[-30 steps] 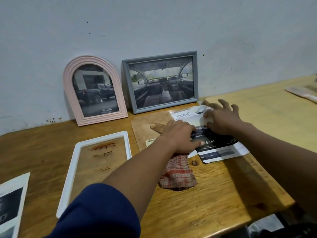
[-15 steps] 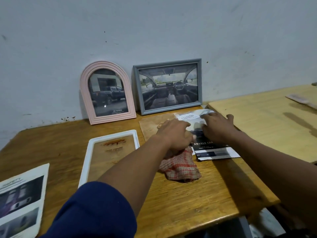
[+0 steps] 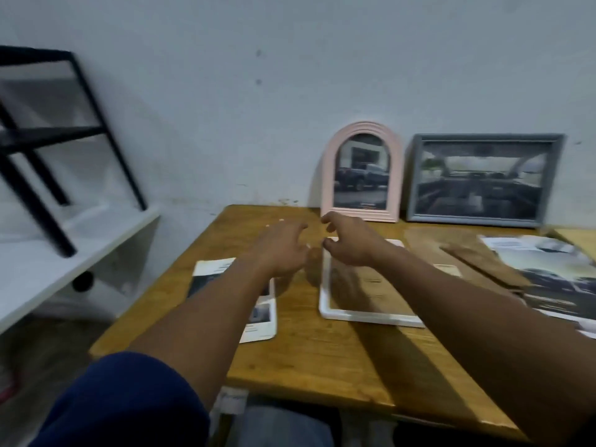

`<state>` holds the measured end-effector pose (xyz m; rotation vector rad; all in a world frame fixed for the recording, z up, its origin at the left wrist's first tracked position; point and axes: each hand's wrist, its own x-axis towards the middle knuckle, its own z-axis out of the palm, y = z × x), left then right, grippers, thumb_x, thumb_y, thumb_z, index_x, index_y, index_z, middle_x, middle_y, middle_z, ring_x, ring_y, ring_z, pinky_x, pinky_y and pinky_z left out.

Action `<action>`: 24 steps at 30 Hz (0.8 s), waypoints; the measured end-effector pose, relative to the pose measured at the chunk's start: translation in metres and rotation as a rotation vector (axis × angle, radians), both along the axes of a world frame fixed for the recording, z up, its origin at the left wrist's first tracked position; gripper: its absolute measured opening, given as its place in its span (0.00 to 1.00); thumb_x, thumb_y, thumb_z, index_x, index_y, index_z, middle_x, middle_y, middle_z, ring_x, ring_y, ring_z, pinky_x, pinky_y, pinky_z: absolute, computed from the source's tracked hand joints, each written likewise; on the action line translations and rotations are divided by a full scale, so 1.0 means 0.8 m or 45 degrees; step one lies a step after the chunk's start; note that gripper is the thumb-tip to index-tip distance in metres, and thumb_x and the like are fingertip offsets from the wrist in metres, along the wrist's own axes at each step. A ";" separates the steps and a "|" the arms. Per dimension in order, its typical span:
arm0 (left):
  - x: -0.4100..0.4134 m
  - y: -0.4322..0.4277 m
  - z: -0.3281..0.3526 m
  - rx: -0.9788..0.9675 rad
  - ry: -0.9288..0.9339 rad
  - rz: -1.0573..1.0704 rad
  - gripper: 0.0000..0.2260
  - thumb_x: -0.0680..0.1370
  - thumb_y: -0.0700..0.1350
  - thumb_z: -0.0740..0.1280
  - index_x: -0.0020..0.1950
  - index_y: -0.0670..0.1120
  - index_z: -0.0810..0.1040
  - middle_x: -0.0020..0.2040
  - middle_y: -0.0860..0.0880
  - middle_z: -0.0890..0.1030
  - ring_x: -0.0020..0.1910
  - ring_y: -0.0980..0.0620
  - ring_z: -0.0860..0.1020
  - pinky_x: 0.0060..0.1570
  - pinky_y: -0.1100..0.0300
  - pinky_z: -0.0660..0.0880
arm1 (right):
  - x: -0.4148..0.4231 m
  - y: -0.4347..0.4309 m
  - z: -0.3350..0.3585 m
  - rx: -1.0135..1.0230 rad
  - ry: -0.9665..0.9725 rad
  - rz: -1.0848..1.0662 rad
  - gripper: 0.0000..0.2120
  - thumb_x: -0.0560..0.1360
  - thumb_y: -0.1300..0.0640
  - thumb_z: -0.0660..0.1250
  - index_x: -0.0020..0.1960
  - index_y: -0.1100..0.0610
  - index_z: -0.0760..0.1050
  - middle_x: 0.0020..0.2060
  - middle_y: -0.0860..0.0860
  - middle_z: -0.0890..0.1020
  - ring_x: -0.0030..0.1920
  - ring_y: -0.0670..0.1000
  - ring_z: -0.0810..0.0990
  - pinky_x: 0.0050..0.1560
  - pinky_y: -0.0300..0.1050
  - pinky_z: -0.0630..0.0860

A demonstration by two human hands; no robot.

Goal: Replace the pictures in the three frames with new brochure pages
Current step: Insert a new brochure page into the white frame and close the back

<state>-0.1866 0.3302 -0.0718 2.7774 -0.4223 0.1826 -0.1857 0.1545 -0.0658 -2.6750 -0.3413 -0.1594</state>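
Observation:
A pink arched frame (image 3: 362,171) and a grey rectangular frame (image 3: 483,180), both with car pictures, lean on the wall. A white frame (image 3: 325,291) lies flat on the wooden table (image 3: 322,356), wood showing through it. My left hand (image 3: 280,246) hovers above the table with fingers spread, holding nothing. My right hand (image 3: 350,241) hangs over the white frame's far left corner, fingers loosely curled and empty. A brochure page (image 3: 261,317) lies under my left forearm. More brochure pages (image 3: 554,272) lie at the right, beside a brown backing board (image 3: 477,253).
A white shelf (image 3: 64,253) stands left of the table, with black chair legs (image 3: 38,175) on it. The grey wall runs close behind the frames. The table's left edge is near the brochure page.
Both hands have left the brochure pages at the right and swung left to the white frame. The view has turned left; the red checked cloth is out of sight.

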 end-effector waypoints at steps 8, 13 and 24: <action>-0.036 0.190 -0.053 -0.049 0.135 0.389 0.21 0.77 0.53 0.64 0.70 0.51 0.73 0.69 0.45 0.77 0.66 0.43 0.75 0.64 0.48 0.73 | 0.009 0.162 -0.057 -0.195 0.263 0.226 0.41 0.73 0.35 0.66 0.78 0.49 0.56 0.76 0.55 0.65 0.75 0.60 0.64 0.71 0.62 0.65; -0.049 0.195 -0.091 -0.024 0.024 0.404 0.21 0.83 0.52 0.60 0.74 0.47 0.72 0.70 0.45 0.76 0.66 0.44 0.74 0.66 0.46 0.72 | 0.000 0.171 -0.074 -0.181 0.192 0.209 0.35 0.76 0.35 0.63 0.75 0.50 0.59 0.75 0.54 0.67 0.75 0.58 0.63 0.73 0.67 0.56; -0.054 0.184 -0.105 -0.053 -0.069 0.438 0.22 0.84 0.52 0.58 0.76 0.46 0.70 0.74 0.45 0.73 0.73 0.44 0.69 0.72 0.46 0.67 | -0.011 0.172 -0.074 0.041 0.152 0.178 0.42 0.74 0.40 0.70 0.78 0.48 0.52 0.76 0.52 0.67 0.75 0.59 0.64 0.73 0.66 0.56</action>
